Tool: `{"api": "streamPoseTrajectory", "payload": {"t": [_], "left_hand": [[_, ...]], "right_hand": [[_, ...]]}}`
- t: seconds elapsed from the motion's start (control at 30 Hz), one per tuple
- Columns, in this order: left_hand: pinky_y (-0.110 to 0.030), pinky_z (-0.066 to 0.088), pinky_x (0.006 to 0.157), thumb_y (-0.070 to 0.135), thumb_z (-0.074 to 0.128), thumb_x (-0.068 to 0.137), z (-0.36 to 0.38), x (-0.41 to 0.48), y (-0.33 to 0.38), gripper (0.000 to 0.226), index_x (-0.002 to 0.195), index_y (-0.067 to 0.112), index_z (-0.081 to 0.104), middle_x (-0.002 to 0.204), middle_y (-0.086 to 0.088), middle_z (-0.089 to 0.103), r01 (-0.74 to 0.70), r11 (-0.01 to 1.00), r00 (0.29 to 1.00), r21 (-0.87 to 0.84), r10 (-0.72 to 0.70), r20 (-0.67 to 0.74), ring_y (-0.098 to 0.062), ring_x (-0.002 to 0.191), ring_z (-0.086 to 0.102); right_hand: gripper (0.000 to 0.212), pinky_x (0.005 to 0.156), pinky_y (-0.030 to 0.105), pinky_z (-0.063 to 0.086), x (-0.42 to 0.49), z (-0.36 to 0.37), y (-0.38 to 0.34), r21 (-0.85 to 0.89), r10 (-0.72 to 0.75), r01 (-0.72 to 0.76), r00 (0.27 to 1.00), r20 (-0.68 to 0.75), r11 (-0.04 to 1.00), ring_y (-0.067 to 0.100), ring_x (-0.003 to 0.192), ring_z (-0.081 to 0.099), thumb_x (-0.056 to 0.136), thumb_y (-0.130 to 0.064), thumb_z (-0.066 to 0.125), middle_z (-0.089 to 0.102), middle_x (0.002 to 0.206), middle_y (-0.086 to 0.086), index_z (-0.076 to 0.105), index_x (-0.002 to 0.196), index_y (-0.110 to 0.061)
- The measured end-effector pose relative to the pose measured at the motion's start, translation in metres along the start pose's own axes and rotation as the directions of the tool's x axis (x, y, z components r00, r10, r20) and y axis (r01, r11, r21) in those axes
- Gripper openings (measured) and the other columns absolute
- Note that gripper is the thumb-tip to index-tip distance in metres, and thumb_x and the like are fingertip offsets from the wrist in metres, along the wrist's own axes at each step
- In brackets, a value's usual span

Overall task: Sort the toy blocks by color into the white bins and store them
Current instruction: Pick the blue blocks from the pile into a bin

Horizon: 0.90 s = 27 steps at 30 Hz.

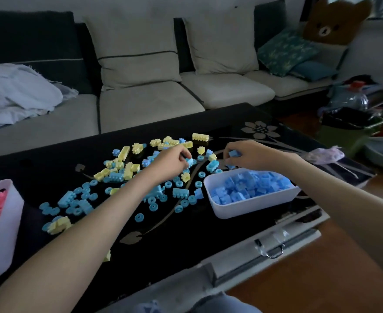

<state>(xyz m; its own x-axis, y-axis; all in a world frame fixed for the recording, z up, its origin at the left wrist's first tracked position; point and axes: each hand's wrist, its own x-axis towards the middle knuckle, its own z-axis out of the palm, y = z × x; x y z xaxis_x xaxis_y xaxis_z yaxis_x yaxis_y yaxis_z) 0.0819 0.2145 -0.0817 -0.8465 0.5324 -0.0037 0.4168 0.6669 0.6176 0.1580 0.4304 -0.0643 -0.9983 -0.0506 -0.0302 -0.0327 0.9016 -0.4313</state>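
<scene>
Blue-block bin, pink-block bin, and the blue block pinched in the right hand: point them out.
blue-block bin [254, 205], head view, on its white front wall.
pink-block bin [9, 233], head view, on its white side wall.
blue block [233, 153] in the right hand [251, 154], head view, on its visible face.

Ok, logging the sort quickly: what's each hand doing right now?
Left hand: pinching a blue block.
Right hand: pinching a second blue block.

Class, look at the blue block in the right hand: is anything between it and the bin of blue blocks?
Nothing visible does. The right hand holds the blue block just beyond the white bin, whose top is open.
</scene>
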Motion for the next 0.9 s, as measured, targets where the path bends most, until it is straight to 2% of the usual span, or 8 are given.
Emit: {"api": "streamPoseTrajectory", "payload": {"t": [0.13,0.2,0.3,0.37,0.5,0.67,0.73,0.9], "left_hand": [[-0.028,0.045,0.064,0.010,0.049,0.092,0.007,0.000,0.000,0.019,0.104,0.022,0.057,0.096,0.002,0.059,0.072,0.987,0.994,0.146,-0.083,0.069,-0.013,0.074,0.054],[-0.034,0.050,0.080,0.013,0.049,0.091,0.010,0.000,-0.002,0.017,0.101,0.025,0.057,0.104,0.004,0.060,0.097,0.960,0.985,0.263,-0.130,0.111,-0.016,0.090,0.058],[-0.041,0.044,0.097,0.022,0.051,0.092,0.014,0.000,-0.004,0.011,0.099,0.028,0.056,0.106,0.008,0.060,0.099,0.922,0.983,0.375,-0.150,0.110,-0.019,0.106,0.054],[-0.040,0.041,0.099,0.025,0.049,0.092,0.016,0.002,-0.004,0.010,0.098,0.030,0.056,0.106,0.008,0.060,0.092,0.924,0.990,0.371,-0.126,0.067,-0.019,0.111,0.051],[-0.040,0.029,0.097,0.019,0.040,0.095,0.012,0.006,-0.002,0.022,0.104,0.027,0.058,0.111,0.006,0.058,0.099,0.900,0.995,0.425,-0.101,-0.019,-0.023,0.119,0.041],[-0.038,0.034,0.093,0.012,0.037,0.094,-0.006,0.009,-0.022,0.029,0.105,0.029,0.058,0.112,0.006,0.060,0.140,0.892,0.990,0.430,-0.117,-0.079,-0.019,0.107,0.051],[-0.039,0.036,0.096,0.012,0.036,0.095,-0.015,0.008,-0.038,0.031,0.106,0.030,0.058,0.111,0.007,0.061,0.168,0.893,0.985,0.417,-0.131,-0.117,-0.017,0.104,0.053],[-0.040,0.028,0.099,0.012,0.036,0.098,-0.037,0.008,-0.077,0.031,0.117,0.026,0.056,0.119,0.004,0.058,0.256,0.891,0.960,0.374,-0.189,-0.208,-0.019,0.111,0.052]], "right_hand": [[0.006,0.067,0.023,0.041,-0.023,-0.010,0.011,0.009,0.003,-0.003,0.999,0.052,1.000,0.007,0.078,0.052,0.089,-0.025,0.057,0.059,0.092,-0.007,0.061,0.093,-0.023],[0.008,0.068,0.023,0.042,-0.032,-0.012,0.017,0.020,-0.010,0.008,0.994,0.109,1.000,0.009,0.079,0.053,0.089,-0.028,0.057,0.060,0.095,-0.007,0.061,0.095,-0.024],[0.021,0.085,0.028,0.046,-0.037,-0.012,0.022,-0.018,-0.008,0.013,0.978,0.211,1.000,0.012,0.097,0.055,0.091,-0.033,0.057,0.059,0.107,-0.007,0.060,0.109,-0.024],[0.024,0.088,0.029,0.046,-0.038,-0.012,0.024,-0.016,-0.014,0.017,0.978,0.209,1.000,0.012,0.100,0.056,0.092,-0.035,0.056,0.060,0.108,-0.007,0.059,0.112,-0.024],[0.015,0.071,0.014,0.041,-0.031,-0.013,0.019,0.049,-0.039,0.035,0.996,0.082,0.998,0.003,0.089,0.057,0.093,-0.032,0.053,0.060,0.094,-0.016,0.062,0.105,-0.026],[0.020,0.064,0.011,0.039,-0.002,-0.004,-0.006,0.023,-0.085,0.085,0.996,0.023,0.996,-0.002,0.080,0.053,0.094,-0.026,0.052,0.059,0.098,-0.009,0.061,0.111,-0.019],[0.022,0.067,0.013,0.041,0.017,0.003,-0.019,0.003,-0.103,0.103,0.994,0.043,0.995,0.001,0.083,0.054,0.094,-0.026,0.052,0.058,0.103,-0.007,0.059,0.114,-0.018],[0.030,0.086,0.026,0.043,0.074,0.029,-0.048,-0.073,-0.155,0.166,0.979,0.135,0.983,0.015,0.103,0.054,0.095,-0.022,0.051,0.057,0.116,0.000,0.052,0.124,-0.017]]}}
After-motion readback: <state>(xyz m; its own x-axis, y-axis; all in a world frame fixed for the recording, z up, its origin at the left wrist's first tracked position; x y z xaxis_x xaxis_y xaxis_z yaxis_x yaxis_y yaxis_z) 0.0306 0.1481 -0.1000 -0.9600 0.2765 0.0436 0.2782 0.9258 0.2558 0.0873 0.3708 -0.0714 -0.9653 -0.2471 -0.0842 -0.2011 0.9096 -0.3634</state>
